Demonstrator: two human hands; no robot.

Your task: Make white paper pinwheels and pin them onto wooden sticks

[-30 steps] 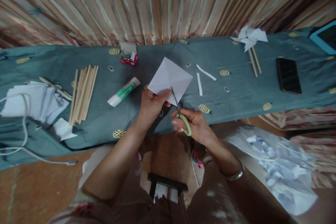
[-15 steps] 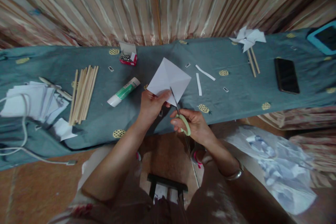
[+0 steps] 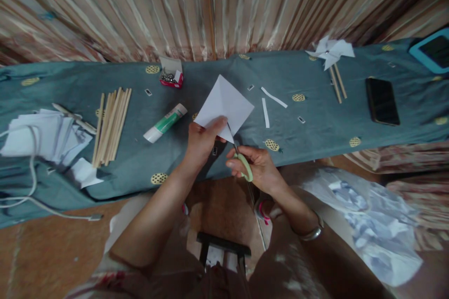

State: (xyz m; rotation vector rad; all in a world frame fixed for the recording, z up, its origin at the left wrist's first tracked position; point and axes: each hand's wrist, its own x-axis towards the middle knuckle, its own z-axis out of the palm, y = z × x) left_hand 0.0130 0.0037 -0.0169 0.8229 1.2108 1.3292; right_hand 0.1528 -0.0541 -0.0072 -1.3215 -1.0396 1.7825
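Observation:
A square sheet of white paper (image 3: 231, 103), with faint creases and one corner toward me, is pinched at its lower left edge by my left hand (image 3: 205, 138). My right hand (image 3: 257, 166) grips a pair of scissors (image 3: 246, 167) by its pale green handles. The dark blades lie at the paper's near corner, pointing toward its middle, close to my left thumb. Just right of the sheet, two narrow paper strips (image 3: 265, 112) lie on the cloth. To the left is a white and green glue stick (image 3: 165, 123).
On the teal tablecloth (image 3: 315, 135) are wooden sticks (image 3: 111, 126), a paper stack (image 3: 38, 135) under a white cable (image 3: 33, 163), and a red box of metal pieces (image 3: 171, 77). A paper pinwheel (image 3: 331, 51), two sticks and a phone (image 3: 382, 101) lie right. A plastic bag (image 3: 368, 224) sits below.
The paper has tilted slightly and shifted a little left in my left hand. My right hand with the scissors has also moved slightly left.

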